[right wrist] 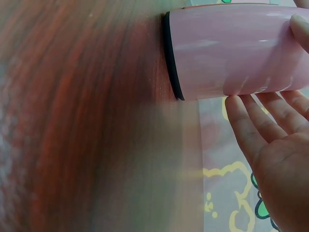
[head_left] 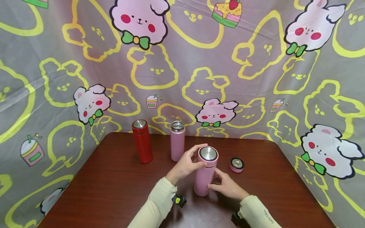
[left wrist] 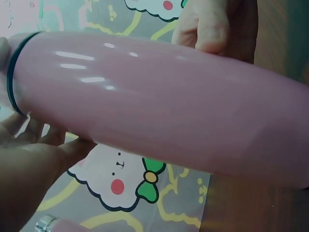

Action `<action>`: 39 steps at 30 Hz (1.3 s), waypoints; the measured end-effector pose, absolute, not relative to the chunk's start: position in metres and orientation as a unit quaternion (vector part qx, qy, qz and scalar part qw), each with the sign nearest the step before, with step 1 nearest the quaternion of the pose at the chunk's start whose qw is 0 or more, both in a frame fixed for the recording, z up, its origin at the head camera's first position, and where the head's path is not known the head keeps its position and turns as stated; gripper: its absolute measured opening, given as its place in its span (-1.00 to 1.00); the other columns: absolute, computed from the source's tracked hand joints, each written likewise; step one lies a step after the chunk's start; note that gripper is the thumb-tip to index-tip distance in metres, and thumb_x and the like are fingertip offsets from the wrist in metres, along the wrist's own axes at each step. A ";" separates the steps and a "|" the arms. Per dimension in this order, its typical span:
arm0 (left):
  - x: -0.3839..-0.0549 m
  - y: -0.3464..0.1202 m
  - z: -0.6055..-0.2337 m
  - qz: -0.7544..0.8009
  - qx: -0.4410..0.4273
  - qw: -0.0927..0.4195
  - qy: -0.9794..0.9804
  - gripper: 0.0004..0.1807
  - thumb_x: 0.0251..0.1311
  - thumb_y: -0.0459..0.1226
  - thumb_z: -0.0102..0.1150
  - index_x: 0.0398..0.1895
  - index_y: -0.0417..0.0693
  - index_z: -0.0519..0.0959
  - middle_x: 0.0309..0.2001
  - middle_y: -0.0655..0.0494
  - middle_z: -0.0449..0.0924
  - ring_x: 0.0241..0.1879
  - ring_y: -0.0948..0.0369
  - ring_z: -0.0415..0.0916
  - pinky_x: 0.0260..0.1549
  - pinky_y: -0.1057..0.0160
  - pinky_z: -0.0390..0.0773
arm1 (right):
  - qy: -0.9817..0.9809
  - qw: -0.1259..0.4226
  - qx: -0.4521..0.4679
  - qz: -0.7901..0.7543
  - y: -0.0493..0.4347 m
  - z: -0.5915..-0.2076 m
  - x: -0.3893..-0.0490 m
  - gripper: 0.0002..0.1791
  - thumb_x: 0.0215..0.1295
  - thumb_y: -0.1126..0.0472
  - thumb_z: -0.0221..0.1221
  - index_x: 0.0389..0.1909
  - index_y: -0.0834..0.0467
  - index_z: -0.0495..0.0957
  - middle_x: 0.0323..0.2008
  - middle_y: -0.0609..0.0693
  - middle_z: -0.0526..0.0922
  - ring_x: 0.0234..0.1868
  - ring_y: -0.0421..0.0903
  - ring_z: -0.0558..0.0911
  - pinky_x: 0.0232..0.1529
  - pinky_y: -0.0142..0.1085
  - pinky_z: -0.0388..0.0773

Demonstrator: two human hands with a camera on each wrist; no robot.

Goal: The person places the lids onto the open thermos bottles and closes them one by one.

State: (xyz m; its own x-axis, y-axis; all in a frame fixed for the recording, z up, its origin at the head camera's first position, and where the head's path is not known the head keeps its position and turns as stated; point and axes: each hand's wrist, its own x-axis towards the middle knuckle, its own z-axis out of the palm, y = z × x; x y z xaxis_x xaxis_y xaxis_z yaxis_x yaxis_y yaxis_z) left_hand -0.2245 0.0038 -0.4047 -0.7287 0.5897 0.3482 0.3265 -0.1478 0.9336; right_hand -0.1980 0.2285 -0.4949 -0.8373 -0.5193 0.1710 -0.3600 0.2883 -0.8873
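Note:
A pink thermos [head_left: 204, 180] with a steel-topped lid stands upright in front of me, its black base ring at the tabletop in the right wrist view. My left hand [head_left: 186, 163] grips it at the lid [head_left: 208, 154], thumb in front and fingers behind. Lower down, my right hand [head_left: 228, 186] holds the body between its thumb and fingers. In the right wrist view those fingers [right wrist: 270, 116] lie along the pink side. Behind the left hand stands a second pink thermos [head_left: 177, 144] without its lid, the steel mouth showing. Right of the hands lies a loose pink lid [head_left: 236, 165], inside up.
A red thermos [head_left: 143, 142] with its lid on stands at the back left of the brown wooden table [head_left: 114, 183]. Patterned fabric [head_left: 159, 69] with cartoon rabbits hangs behind the table and along both sides.

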 end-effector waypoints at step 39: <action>-0.182 0.014 -0.377 0.664 0.270 -0.022 0.697 -0.22 -0.05 -0.31 0.45 0.23 -0.31 0.25 0.09 -0.01 0.38 0.05 0.16 0.40 0.07 0.22 0.41 | 0.787 0.061 -0.300 -0.536 0.220 -0.467 -0.183 -0.32 0.20 0.32 0.26 0.30 0.33 0.21 0.11 0.19 0.47 0.01 -0.13 0.56 0.02 -0.20 0.50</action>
State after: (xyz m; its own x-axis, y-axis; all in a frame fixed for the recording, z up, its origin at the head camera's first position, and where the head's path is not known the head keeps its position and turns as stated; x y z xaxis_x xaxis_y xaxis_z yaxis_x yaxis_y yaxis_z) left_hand -0.1822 0.0140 -0.3772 -0.8532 0.3472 0.3893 0.4053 -0.0287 0.9137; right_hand -0.1830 0.2197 -0.4668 -0.8132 -0.5365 0.2257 -0.4066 0.2460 -0.8799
